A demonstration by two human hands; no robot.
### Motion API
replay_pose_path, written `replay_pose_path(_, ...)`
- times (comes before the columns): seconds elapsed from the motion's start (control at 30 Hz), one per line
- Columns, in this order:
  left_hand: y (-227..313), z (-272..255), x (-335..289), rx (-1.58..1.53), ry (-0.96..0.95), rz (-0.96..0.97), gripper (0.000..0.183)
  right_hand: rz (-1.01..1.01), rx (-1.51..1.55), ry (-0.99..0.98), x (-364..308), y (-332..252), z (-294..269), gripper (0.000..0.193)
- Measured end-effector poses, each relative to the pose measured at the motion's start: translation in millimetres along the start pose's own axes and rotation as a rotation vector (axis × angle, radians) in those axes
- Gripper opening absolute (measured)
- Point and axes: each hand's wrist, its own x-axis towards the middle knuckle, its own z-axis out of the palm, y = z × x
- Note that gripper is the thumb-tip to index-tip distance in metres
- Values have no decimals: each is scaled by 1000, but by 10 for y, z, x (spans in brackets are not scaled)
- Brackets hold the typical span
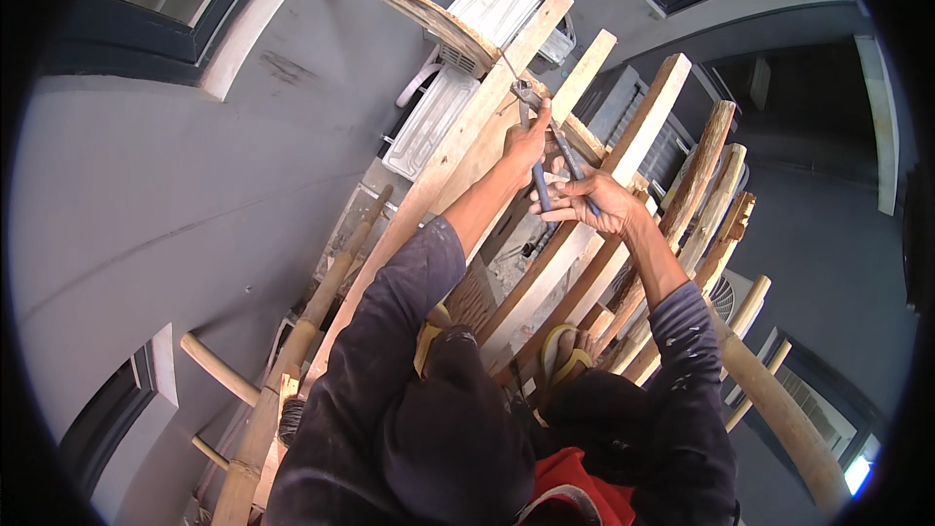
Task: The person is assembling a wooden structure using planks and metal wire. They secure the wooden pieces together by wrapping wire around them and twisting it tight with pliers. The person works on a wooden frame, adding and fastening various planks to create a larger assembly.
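A pair of pincers (573, 158) with long blue handles is held in front of me over the wooden beams. Its metal jaws are at a thin wire (507, 64) by a light squared beam (541, 29); whether they bite it I cannot tell. My left hand (527, 144) is closed about the pincers a little below the jaws, the thumb pointing up along them. Lower down, my right hand (606, 201) grips the handle ends, with some fingers extended across them. Part of my left fingers is hidden.
Several squared beams and rough poles (697, 171) lie side by side with gaps between. A bamboo pole (779, 409) runs at the right, another (317, 317) at the left. White outdoor air-conditioner units (433, 127) hang beyond, near a grey wall (175, 205). A sandalled foot (567, 349) stands on the beams.
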Motion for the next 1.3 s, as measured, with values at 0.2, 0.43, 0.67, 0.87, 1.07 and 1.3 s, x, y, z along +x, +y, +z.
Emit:
replay_pose_path(0.2,-36,-5,-7,-53,-37,34,62,10,68,-56,-1,-12,-37,24)
replay_pose_path(0.43,20,28,-98,-219,-108,-21,53,45,220,-106,89,156,-188,16)
replay_pose_path(0.67,37,98,-97,-264,-23,-50,61,65,178,85,94,221,123,5)
replay_pose_path(0.87,32,202,-137,-497,-222,-24,72,74,-1067,511,33,-67,129,25)
replay_pose_path(1.07,271,485,-233,-605,46,-80,48,-65,-1871,919,-50,-43,463,63)
replay_pose_path(1.3,198,385,-138,-872,-176,-94,36,-85,-1797,677,-234,-251,511,59)
